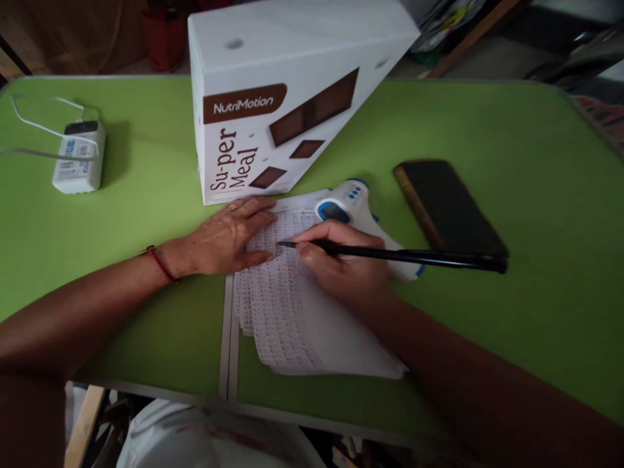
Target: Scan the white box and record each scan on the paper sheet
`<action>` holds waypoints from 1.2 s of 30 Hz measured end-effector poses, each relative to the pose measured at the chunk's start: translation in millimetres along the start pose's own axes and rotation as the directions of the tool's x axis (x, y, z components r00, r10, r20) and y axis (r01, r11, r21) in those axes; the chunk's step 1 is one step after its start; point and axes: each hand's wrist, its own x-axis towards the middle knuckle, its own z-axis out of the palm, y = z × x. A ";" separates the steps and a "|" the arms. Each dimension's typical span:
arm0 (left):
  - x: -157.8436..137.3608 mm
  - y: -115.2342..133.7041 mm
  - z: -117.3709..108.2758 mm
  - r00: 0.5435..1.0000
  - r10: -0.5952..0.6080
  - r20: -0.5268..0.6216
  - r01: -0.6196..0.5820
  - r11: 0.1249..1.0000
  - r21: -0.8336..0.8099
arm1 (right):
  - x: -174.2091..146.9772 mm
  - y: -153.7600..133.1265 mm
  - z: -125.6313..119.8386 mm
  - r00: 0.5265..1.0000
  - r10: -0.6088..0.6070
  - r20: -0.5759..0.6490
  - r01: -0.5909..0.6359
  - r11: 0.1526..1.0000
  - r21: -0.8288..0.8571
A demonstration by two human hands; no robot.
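Observation:
My right hand (348,260) pinches a long black pen (429,258), its tip touching a sheet of paper (287,312) covered with rows of handwriting. Several sheets lie fanned in a pile under it, their right part blank. My left hand (227,237) lies flat with fingers spread on the upper left edge of the sheets. Just beyond my right hand rests a white and blue infrared thermometer (358,201), partly hidden by that hand. It lies on the top right part of the paper.
A tall white "NutriMotion Su-per Meal" box (244,71) stands behind the paper. To the right lies a dark phone-like block (448,205). A white adapter (80,159) with a white cable is at left. The green folding table (536,312) has a seam near my left hand.

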 end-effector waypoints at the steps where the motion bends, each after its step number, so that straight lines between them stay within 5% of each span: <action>1: -0.1 -1.0 0.3 1.000 0.002 -0.002 -0.002 1.000 -0.005 | 1.4 -0.5 -1.4 1.000 -0.023 0.019 0.023 0.999 0.024; 8: -0.2 -6.4 -7.1 0.998 0.057 0.022 -0.057 0.998 0.024 | 6.7 -1.2 -5.0 0.992 -0.087 0.087 0.076 0.990 0.118; 14: 2.6 0.9 -21.5 0.999 0.026 -0.022 -0.021 0.976 0.217 | 5.5 -4.4 -4.1 0.993 -0.088 0.075 0.077 0.988 0.137; 21: 4.3 23.4 -29.1 0.963 -0.262 0.057 0.222 0.898 0.380 | 3.8 -4.0 -1.0 0.994 -0.101 0.027 0.097 0.986 0.139; 25: 10.5 35.3 -37.3 0.946 -0.316 0.068 0.252 0.852 0.459 | 6.0 -1.6 -4.1 0.992 -0.102 0.075 0.090 0.984 0.153; 32: 14.6 96.6 -40.2 0.848 -0.328 0.417 0.078 0.854 0.514 | 6.3 0.1 -1.7 0.991 -0.126 -0.039 0.130 0.987 0.092; 36: -1.2 119.9 -23.9 0.850 -0.242 0.468 0.015 0.899 0.437 | 3.7 2.6 -1.7 0.985 -0.165 -0.040 0.167 0.984 0.055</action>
